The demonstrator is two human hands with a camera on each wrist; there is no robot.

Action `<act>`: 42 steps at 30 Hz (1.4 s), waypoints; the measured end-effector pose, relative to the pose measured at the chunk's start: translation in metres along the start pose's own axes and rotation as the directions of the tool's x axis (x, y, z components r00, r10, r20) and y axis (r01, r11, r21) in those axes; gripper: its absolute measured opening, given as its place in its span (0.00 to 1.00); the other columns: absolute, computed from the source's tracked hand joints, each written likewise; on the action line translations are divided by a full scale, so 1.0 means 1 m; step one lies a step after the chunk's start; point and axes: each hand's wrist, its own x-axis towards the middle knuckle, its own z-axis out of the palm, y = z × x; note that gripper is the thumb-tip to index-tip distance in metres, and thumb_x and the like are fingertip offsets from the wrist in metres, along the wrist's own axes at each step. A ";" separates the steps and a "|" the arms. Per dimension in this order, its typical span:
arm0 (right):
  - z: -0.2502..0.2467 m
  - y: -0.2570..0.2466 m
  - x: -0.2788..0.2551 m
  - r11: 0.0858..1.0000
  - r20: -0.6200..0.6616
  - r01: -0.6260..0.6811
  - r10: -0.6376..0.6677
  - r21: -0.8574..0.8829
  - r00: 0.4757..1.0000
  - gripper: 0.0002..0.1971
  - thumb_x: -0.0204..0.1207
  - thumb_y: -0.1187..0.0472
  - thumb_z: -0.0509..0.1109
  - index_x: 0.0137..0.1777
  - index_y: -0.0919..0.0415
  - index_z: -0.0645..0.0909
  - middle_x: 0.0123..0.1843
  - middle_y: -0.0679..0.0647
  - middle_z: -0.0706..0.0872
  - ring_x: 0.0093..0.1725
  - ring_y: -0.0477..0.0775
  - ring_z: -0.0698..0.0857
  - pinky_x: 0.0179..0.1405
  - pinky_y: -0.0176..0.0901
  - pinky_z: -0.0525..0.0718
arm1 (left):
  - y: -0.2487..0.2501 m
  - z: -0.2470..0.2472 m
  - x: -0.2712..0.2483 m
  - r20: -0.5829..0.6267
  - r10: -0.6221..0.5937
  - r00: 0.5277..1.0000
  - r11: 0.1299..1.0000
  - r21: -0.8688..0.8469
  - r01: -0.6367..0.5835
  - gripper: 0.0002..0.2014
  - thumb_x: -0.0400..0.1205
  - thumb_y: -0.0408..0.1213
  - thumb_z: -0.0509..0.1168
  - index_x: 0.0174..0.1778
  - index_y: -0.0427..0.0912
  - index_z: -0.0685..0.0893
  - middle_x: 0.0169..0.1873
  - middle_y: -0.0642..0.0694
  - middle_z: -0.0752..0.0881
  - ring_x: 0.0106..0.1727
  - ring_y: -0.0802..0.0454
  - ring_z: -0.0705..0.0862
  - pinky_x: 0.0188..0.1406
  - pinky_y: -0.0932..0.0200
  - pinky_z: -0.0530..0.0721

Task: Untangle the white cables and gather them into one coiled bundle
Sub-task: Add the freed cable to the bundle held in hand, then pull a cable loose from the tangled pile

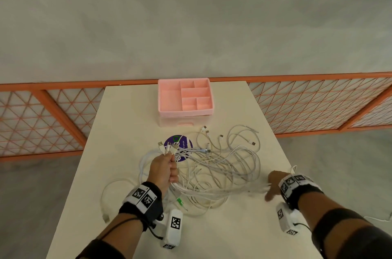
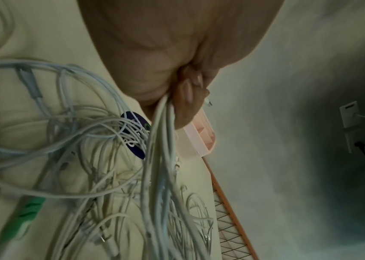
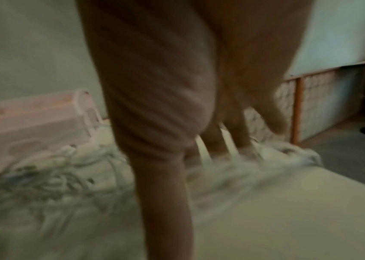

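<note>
White, thin, round-section cables [image 1: 214, 165] lie in a loose tangle on the matte cream table [image 1: 244, 227], between the two hands. Head view: the left hand [image 1: 164, 170] is fisted round a bunch of strands, metal plugs [image 1: 167, 147] fanning out above its knuckles. The right hand [image 1: 273, 184] sits at the tangle's right edge, fingers spread low over the strands. Beyond the left hand lie a purple disc [image 1: 186, 144] under the cables and a pink compartmented plastic box [image 1: 161, 97].

Left wrist view: curled fingers [image 2: 187, 95] clamp a straight sheaf of cables [image 2: 161, 140] that drops from the palm to the tangle; a green plug [image 2: 24, 216] lies below.

Right wrist view: heavily blurred. The hand [image 3: 199, 88] has straight fingers [image 3: 241, 133] reaching down into the cables [image 3: 226, 167]; whether any strand is pinched cannot be told.
</note>
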 end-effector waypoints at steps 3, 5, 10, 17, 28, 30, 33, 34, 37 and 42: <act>-0.034 -0.029 -0.011 0.989 -0.002 0.140 -0.141 0.056 0.990 0.22 0.69 0.52 0.80 0.61 0.58 0.85 0.62 0.53 0.87 0.61 0.57 0.86 0.63 0.50 0.83 | 0.001 0.002 0.004 -0.015 0.004 1.000 1.000 0.030 -0.003 0.15 0.89 0.35 0.50 0.35 0.44 0.71 0.17 0.55 0.65 0.15 0.59 0.60 0.17 0.67 0.58; -0.058 -0.057 -0.016 0.940 -0.183 0.266 -0.229 0.213 0.956 0.10 0.78 0.61 0.68 0.55 0.62 0.87 0.55 0.58 0.90 0.54 0.58 0.89 0.57 0.50 0.87 | 0.003 0.004 0.006 -0.023 0.007 1.000 0.999 0.036 -0.006 0.15 0.89 0.34 0.50 0.35 0.43 0.70 0.17 0.55 0.65 0.15 0.59 0.60 0.17 0.67 0.58; -0.077 -0.117 -0.008 0.839 -0.399 0.453 -0.321 0.302 0.859 0.13 0.82 0.63 0.60 0.58 0.57 0.85 0.58 0.56 0.87 0.57 0.57 0.86 0.54 0.44 0.81 | 0.008 0.008 0.009 -0.039 0.010 0.999 1.000 0.027 -0.009 0.15 0.88 0.33 0.50 0.34 0.43 0.70 0.16 0.54 0.65 0.14 0.59 0.60 0.18 0.68 0.58; -0.040 -0.155 0.028 0.932 -0.174 0.288 -0.253 0.220 0.952 0.17 0.83 0.60 0.58 0.68 0.62 0.79 0.69 0.61 0.82 0.65 0.62 0.83 0.60 0.46 0.80 | 0.008 0.004 0.011 -0.046 -0.021 0.999 1.000 0.005 0.021 0.14 0.85 0.33 0.51 0.33 0.44 0.70 0.18 0.53 0.64 0.16 0.57 0.59 0.19 0.66 0.59; -0.091 -0.152 -0.024 0.018 -0.590 0.592 0.100 0.806 0.801 0.08 0.80 0.74 0.65 0.51 0.62 0.82 0.44 0.59 0.87 0.35 0.57 0.89 0.39 0.51 0.87 | 0.010 0.003 0.008 -0.012 0.009 1.000 1.000 -0.013 -0.009 0.14 0.86 0.31 0.52 0.34 0.43 0.70 0.20 0.52 0.64 0.17 0.56 0.61 0.21 0.63 0.61; -0.104 -0.158 -0.045 -0.151 -0.619 0.618 0.045 0.772 0.784 0.11 0.78 0.77 0.67 0.57 0.65 0.78 0.39 0.62 0.84 0.31 0.58 0.87 0.40 0.55 0.88 | 0.011 0.004 0.008 0.010 0.050 0.999 0.998 -0.030 -0.049 0.13 0.88 0.31 0.53 0.36 0.42 0.71 0.20 0.51 0.66 0.17 0.56 0.63 0.20 0.64 0.64; -0.105 -0.172 -0.069 -0.211 -0.623 0.595 -0.101 0.775 0.776 0.12 0.76 0.78 0.69 0.56 0.68 0.80 0.36 0.67 0.85 0.29 0.56 0.85 0.38 0.52 0.86 | 0.014 0.006 0.008 0.040 0.107 0.993 0.994 -0.010 -0.106 0.13 0.90 0.33 0.53 0.38 0.41 0.72 0.22 0.49 0.69 0.19 0.55 0.64 0.20 0.63 0.65; -0.101 -0.176 -0.076 -0.210 -0.619 0.588 -0.138 0.781 0.773 0.11 0.75 0.79 0.69 0.55 0.69 0.82 0.36 0.67 0.85 0.29 0.55 0.85 0.36 0.49 0.86 | 0.014 0.007 0.008 0.049 0.120 0.992 0.993 -0.008 -0.120 0.13 0.90 0.33 0.53 0.39 0.40 0.72 0.23 0.48 0.70 0.19 0.55 0.65 0.21 0.62 0.66; -0.084 -0.189 -0.088 -0.164 -0.621 0.599 -0.211 0.784 0.755 0.10 0.76 0.78 0.68 0.55 0.71 0.83 0.36 0.66 0.88 0.29 0.54 0.85 0.32 0.43 0.85 | 0.015 0.012 0.008 0.047 0.152 0.987 0.988 -0.001 -0.152 0.14 0.91 0.33 0.52 0.39 0.39 0.72 0.22 0.47 0.70 0.18 0.54 0.65 0.21 0.62 0.66; -0.055 -0.204 -0.094 -0.105 -0.602 0.601 -0.290 0.792 0.744 0.10 0.75 0.77 0.70 0.55 0.71 0.85 0.35 0.63 0.88 0.30 0.54 0.85 0.33 0.43 0.84 | 0.017 0.016 0.007 -0.004 0.164 0.986 0.986 -0.025 -0.164 0.14 0.91 0.34 0.52 0.40 0.38 0.74 0.22 0.48 0.65 0.19 0.55 0.64 0.21 0.60 0.68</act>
